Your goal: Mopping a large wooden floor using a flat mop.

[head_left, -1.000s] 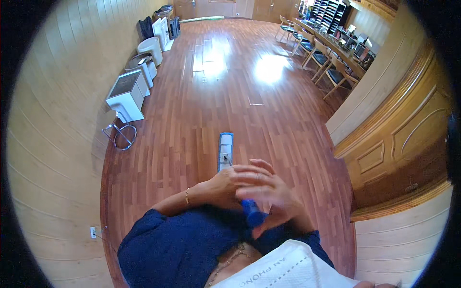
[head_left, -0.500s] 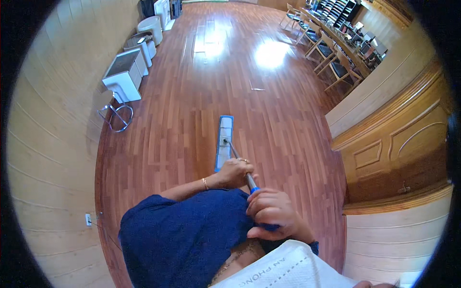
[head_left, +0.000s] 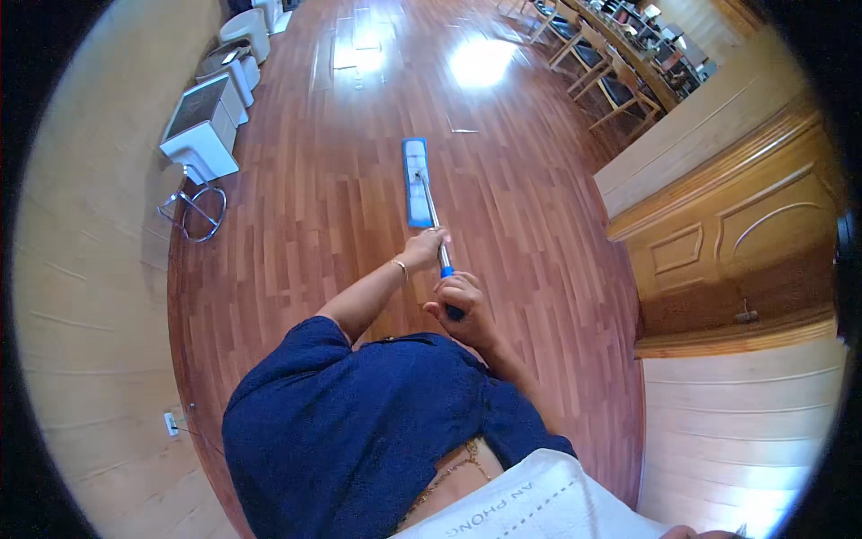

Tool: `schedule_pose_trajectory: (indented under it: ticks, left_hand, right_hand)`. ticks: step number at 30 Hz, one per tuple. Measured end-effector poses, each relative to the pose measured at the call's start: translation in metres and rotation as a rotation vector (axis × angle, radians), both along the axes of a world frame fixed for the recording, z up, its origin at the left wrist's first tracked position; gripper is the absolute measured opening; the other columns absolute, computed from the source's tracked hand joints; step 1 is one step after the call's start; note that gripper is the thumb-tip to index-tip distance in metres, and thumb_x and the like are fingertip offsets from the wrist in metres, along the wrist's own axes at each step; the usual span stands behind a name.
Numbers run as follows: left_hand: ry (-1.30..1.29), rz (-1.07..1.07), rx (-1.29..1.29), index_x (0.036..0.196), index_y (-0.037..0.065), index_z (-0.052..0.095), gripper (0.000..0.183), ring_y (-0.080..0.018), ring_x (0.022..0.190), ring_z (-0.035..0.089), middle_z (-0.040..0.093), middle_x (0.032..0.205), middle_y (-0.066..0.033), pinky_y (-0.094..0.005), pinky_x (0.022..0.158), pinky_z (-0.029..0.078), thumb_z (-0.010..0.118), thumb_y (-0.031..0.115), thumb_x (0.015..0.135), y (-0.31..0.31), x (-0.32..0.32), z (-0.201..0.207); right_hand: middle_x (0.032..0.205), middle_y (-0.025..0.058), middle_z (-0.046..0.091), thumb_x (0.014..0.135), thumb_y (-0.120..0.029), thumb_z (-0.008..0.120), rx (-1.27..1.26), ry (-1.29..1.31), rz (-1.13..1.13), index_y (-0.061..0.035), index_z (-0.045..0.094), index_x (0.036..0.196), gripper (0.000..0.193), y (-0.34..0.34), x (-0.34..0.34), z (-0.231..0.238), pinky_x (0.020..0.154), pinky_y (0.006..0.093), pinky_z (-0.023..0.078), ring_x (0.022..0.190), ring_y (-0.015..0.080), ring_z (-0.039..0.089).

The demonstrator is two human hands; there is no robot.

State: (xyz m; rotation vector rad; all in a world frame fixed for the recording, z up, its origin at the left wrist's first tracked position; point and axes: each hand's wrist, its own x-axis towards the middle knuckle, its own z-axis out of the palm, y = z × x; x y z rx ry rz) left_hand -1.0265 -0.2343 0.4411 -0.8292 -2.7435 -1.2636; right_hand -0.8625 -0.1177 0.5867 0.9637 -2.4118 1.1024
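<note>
A flat floor mop stretches out in front of me, its metal pole tilted away from my body. At its far end the long mop head, whitish with a blue border, lies flat on the wood floor. My left hand is closed around the metal pole, below the head. Nearer to me, my right hand grips the blue and dark handle end, fingers wrapped over it. Both arms reach forward.
Along the left wall stand a metal ring-shaped stand, a white cabinet and several bins. A wooden door is at the right. Farther right, several chairs line a long desk. An outlet with a cord sits low on the left wall.
Both hands have pushed forward, away from my body, and the mop head has slid farther up the floor. My arms are more stretched out. The grip stays the same.
</note>
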Motion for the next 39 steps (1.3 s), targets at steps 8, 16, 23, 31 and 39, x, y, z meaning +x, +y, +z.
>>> schedule_pose_trajectory:
  ticks: [8, 16, 23, 31, 39]
  left_hand:
    - [0.078, -0.092, 0.045, 0.091, 0.011, 0.056, 0.027, -0.0323, 0.104, 0.056, 0.06, 0.101, -0.0087, -0.0404, 0.086, 0.047, 0.071, 0.027, 0.076, 0.048, -0.058, -0.163]
    - [0.129, -0.308, 0.27, 0.077, 0.01, 0.057, 0.018, -0.029, 0.085, 0.058, 0.06, 0.08, -0.0069, -0.0389, 0.075, 0.046, 0.069, 0.022, 0.08, 0.056, -0.085, -0.247]
    - [0.052, -0.483, 0.289, 0.075, 0.008, 0.054, 0.021, -0.0289, 0.083, 0.058, 0.056, 0.08, -0.0095, -0.039, 0.071, 0.045, 0.07, 0.02, 0.081, 0.016, -0.113, -0.267]
    - [0.142, -0.566, 0.3, 0.083, 0.009, 0.057, 0.016, -0.0264, 0.103, 0.057, 0.058, 0.08, -0.005, -0.0379, 0.099, 0.04, 0.071, 0.014, 0.081, -0.012, -0.134, -0.303]
    - [0.104, -0.529, 0.031, 0.111, 0.013, 0.055, 0.04, -0.0379, 0.132, 0.039, 0.058, 0.118, -0.016, -0.0443, 0.1, 0.042, 0.074, 0.022, 0.077, -0.032, -0.121, -0.329]
  right_hand:
    - [0.077, 0.0036, 0.061, 0.076, -0.016, 0.074, 0.077, -0.083, -0.1, -0.0074, 0.058, 0.072, 0.019, 0.04, -0.031, -0.142, 0.086, 0.0382, 0.038, 0.085, 0.0212, 0.062]
    - [0.073, 0.0035, 0.061, 0.074, -0.012, 0.075, 0.055, -0.051, -0.231, -0.0075, 0.057, 0.067, 0.02, 0.013, -0.053, -0.202, 0.082, 0.0366, 0.04, 0.079, 0.0203, 0.062]
    - [0.063, 0.0044, 0.051, 0.074, -0.023, 0.077, 0.093, 0.002, -0.049, -0.0092, 0.05, 0.059, 0.034, -0.044, -0.089, -0.208, 0.07, 0.0378, 0.04, 0.065, 0.0249, 0.053]
    - [0.064, 0.0079, 0.051, 0.08, -0.025, 0.071, 0.06, 0.031, -0.056, -0.0071, 0.05, 0.059, 0.035, -0.081, -0.096, -0.277, 0.067, 0.0402, 0.043, 0.068, 0.0281, 0.051]
    - [0.065, 0.0082, 0.05, 0.08, -0.02, 0.07, 0.121, 0.068, -0.045, -0.0074, 0.046, 0.056, 0.036, -0.092, -0.068, -0.315, 0.067, 0.0413, 0.042, 0.07, 0.0283, 0.052]
